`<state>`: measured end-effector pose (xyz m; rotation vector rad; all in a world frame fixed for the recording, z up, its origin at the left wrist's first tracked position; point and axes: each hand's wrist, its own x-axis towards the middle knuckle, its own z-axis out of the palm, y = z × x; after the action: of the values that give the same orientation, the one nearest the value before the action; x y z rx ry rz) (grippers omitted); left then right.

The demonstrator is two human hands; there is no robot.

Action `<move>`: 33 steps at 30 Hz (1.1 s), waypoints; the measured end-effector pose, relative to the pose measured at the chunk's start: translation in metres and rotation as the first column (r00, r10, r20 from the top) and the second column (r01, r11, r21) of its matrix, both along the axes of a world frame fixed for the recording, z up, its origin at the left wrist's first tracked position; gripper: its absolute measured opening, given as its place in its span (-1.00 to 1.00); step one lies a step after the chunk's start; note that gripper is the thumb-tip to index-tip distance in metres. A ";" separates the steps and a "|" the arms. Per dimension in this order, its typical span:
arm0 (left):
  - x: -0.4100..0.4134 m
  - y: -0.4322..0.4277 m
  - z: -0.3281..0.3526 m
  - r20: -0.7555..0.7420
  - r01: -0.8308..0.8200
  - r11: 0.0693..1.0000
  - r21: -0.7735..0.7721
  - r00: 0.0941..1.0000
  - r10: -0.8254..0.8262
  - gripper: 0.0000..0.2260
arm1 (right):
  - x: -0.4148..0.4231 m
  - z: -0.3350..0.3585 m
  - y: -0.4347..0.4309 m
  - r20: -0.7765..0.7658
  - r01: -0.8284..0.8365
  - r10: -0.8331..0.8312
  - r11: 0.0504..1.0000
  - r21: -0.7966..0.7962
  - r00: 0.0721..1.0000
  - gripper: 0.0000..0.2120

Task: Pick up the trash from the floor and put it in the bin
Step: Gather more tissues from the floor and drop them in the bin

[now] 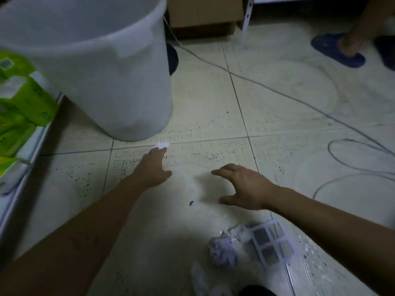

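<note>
A tall white plastic bin [111, 67] stands on the tiled floor at the upper left. Just in front of its base lies a small white scrap of paper [162, 144]. My left hand [152, 167] stretches toward it, fingertips touching its near edge; whether the fingers grip it is unclear. My right hand [241, 186] hovers over bare floor to the right, fingers spread, holding nothing. Nearer to me lie a crumpled white tissue [223, 248], a white sheet with grey squares [271, 242] and clear plastic wrap [307, 259].
Green packages [23, 103] rest on a low white ledge at the left. A cardboard box [205, 13] sits behind the bin. Thin cables [299, 101] run across the floor on the right. Another person's foot in a blue slipper [337, 50] stands at top right.
</note>
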<state>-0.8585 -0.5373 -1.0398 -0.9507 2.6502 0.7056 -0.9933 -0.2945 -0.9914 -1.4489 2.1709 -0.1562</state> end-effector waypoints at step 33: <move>-0.046 -0.017 -0.062 -0.068 0.008 0.983 -0.181 0.997 -0.021 -0.68 | 0.057 -0.079 0.055 0.232 -0.245 0.227 0.968 0.050 0.946 -0.32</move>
<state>-0.9048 -0.5546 -1.1015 -0.9670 2.8186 0.5101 -0.9360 -0.2399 -1.0705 -1.5528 1.7887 -0.1402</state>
